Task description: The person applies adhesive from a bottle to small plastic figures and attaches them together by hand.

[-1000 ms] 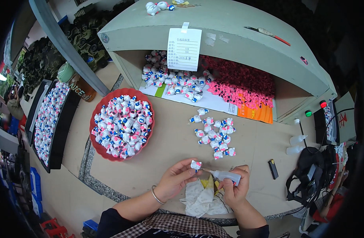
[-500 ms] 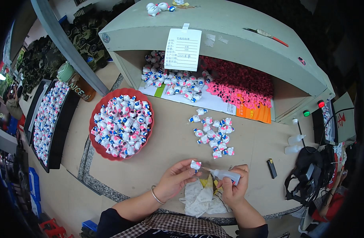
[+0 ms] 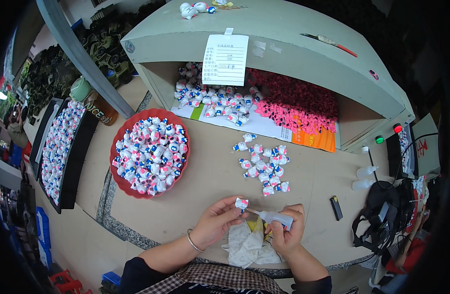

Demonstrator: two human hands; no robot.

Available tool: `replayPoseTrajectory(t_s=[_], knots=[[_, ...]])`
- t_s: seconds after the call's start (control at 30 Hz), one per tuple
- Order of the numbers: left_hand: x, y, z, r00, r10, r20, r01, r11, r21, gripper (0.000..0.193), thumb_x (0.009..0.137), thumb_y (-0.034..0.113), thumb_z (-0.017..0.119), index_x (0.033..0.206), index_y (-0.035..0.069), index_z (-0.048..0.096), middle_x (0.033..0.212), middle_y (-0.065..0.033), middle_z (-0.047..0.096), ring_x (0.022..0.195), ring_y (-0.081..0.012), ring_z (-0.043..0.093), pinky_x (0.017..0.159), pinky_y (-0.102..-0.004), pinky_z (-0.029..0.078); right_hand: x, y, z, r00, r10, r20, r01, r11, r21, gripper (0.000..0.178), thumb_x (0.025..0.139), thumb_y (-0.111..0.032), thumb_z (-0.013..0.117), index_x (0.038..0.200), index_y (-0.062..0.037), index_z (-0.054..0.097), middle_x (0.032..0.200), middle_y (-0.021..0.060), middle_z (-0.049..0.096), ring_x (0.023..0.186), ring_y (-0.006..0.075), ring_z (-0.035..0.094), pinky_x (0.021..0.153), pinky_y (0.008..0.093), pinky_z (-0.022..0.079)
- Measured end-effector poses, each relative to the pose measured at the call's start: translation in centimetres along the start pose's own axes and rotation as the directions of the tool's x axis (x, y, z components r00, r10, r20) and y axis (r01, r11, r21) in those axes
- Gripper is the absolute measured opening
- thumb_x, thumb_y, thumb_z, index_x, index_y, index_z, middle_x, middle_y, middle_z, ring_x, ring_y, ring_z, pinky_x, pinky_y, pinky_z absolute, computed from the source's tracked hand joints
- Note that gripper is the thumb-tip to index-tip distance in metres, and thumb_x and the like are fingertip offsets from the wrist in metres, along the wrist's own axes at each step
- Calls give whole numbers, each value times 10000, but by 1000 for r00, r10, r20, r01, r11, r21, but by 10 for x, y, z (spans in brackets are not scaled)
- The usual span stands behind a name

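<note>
Between the thumb and fingers of my left hand is a small white figurine with pink and blue parts. My right hand grips a translucent squeeze bottle, tilted so that its thin nozzle points left. The nozzle tip is at the lower right side of the figurine; whether it touches I cannot tell. Under my hands lies a crumpled white and yellow cloth. A loose group of similar figurines lies on the table beyond my hands.
A red scalloped bowl full of figurines stands left. Behind, a grey-green shelf box holds more figurines and a pile of pink pieces. To the right lie a black lighter, small bottles and a black strap bundle.
My right hand and the squeeze bottle have shifted slightly left and down, with the nozzle nearer the figurine. My left hand holds almost still.
</note>
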State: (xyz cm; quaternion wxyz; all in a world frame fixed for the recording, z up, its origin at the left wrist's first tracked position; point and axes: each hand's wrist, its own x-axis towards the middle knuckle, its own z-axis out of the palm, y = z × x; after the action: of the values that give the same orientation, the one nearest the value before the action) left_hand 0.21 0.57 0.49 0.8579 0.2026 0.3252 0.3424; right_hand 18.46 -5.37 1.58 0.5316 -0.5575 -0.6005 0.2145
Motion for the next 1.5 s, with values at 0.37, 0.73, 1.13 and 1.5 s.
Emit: replayPoseTrajectory(t_s=[0.37, 0.73, 1.13, 1.5], knots=[[-1, -1, 2, 1000, 24, -1, -24, 1000, 19, 332, 829, 45, 509, 1159, 62, 470, 1101, -90, 536, 917, -159, 568, 719, -218, 487, -3, 0, 0, 999, 34, -15, -33, 998, 59, 229, 730, -54, 591, 903, -10, 447, 783, 116, 449, 674, 189, 445, 556, 274, 390], [-2, -1, 0, 997, 77, -15, -77, 997, 14, 330, 814, 10, 520, 1137, 69, 489, 994, -51, 565, 873, -148, 578, 695, -217, 490, 1, -5, -3, 999, -37, -19, 37, 999, -39, 223, 718, -51, 602, 882, -13, 455, 733, 86, 496, 677, 199, 432, 556, 282, 383], [-4, -2, 4, 998, 69, 3, -69, 994, 81, 357, 821, 14, 515, 1169, 74, 462, 1005, -49, 550, 900, -145, 567, 734, -228, 482, -4, 1, 1, 999, -4, -48, 6, 999, 34, 228, 740, -85, 586, 902, -15, 441, 800, 120, 440, 685, 189, 437, 550, 270, 387], [-4, -5, 2, 998, 71, -1, -70, 988, 136, 369, 819, -3, 506, 1177, 70, 455, 1019, -59, 545, 914, -150, 566, 733, -230, 481, -6, -1, 1, 999, -16, -46, 18, 999, 46, 238, 730, -81, 594, 908, -28, 447, 763, 99, 462, 679, 186, 431, 573, 281, 381]])
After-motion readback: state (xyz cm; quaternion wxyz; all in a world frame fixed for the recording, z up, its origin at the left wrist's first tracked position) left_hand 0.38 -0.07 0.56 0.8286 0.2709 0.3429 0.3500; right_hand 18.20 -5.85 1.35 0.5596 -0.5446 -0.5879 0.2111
